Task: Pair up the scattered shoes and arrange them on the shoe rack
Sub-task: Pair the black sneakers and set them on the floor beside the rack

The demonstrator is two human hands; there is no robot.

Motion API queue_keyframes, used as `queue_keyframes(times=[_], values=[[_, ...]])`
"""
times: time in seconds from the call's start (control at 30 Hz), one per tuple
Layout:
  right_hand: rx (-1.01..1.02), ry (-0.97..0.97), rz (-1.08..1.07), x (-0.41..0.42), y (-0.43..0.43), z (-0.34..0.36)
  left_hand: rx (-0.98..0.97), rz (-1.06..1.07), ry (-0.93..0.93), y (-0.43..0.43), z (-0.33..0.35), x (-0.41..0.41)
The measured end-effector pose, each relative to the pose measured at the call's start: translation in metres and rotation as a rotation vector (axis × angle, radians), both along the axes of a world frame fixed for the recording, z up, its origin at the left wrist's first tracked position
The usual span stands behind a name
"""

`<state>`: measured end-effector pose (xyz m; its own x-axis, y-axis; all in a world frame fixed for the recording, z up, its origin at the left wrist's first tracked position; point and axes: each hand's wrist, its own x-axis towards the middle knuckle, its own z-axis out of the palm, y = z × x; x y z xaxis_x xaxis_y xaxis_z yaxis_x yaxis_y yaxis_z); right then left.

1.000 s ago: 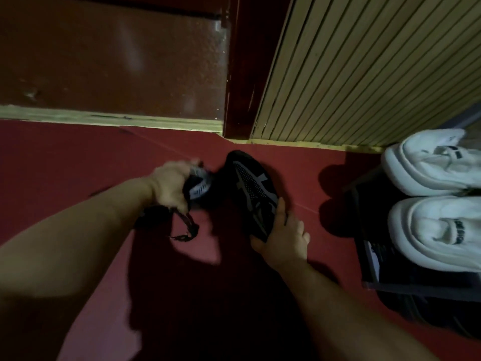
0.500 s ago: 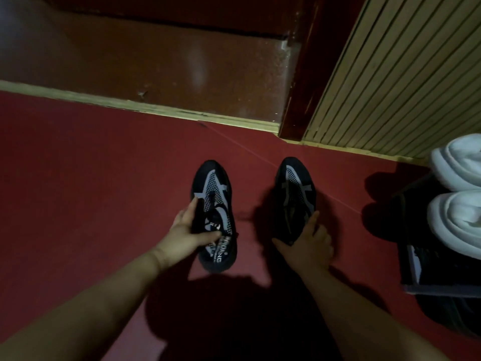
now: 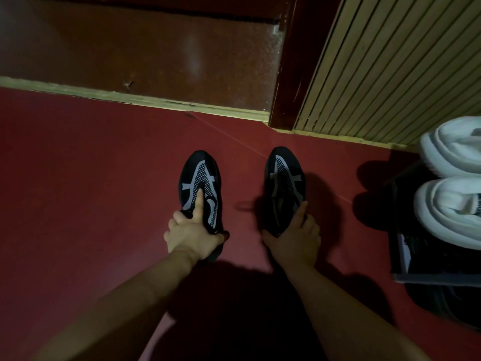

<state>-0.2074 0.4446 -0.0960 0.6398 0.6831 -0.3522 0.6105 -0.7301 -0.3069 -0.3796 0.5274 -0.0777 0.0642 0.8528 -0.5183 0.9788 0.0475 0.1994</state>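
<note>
Two matching black shoes with grey mesh patterns sit side by side on the red floor, toes pointing away from me. My left hand (image 3: 191, 234) grips the heel end of the left black shoe (image 3: 200, 183), its index finger stretched along the top. My right hand (image 3: 294, 234) holds the heel end of the right black shoe (image 3: 285, 183). At the right edge stands the dark shoe rack (image 3: 400, 256), with two white shoes (image 3: 450, 209) on its top shelf.
A dark red door (image 3: 156, 53) with a pale wooden threshold (image 3: 130, 97) runs across the back. A ribbed beige wall panel (image 3: 403, 61) fills the upper right. Dark shoes show dimly in the rack's lower part (image 3: 455, 306).
My left hand brought the left shoe down beside the right one and turned it toe-forward, then shifted its grip to the heel with a finger on top. The view shifted right.
</note>
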Motion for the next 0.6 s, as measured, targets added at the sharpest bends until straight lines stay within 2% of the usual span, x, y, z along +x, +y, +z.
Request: queue_keyframes(times=[0.2, 0.3, 0.4, 0.6], values=[[-0.008, 0.011, -0.008, 0.003, 0.003, 0.007, -0.148, 0.053, 0.007, 0.011, 0.008, 0.007], [-0.002, 0.033, -0.039, 0.006, 0.002, 0.014, -0.124, 0.079, -0.061, 0.010, 0.010, 0.006], [0.041, 0.045, -0.065, 0.010, -0.004, 0.026, -0.114, 0.130, -0.216, 0.011, 0.020, 0.007], [0.222, 0.123, -0.109, 0.012, -0.015, 0.063, 0.005, 0.176, -0.382, 0.020, 0.043, 0.037]])
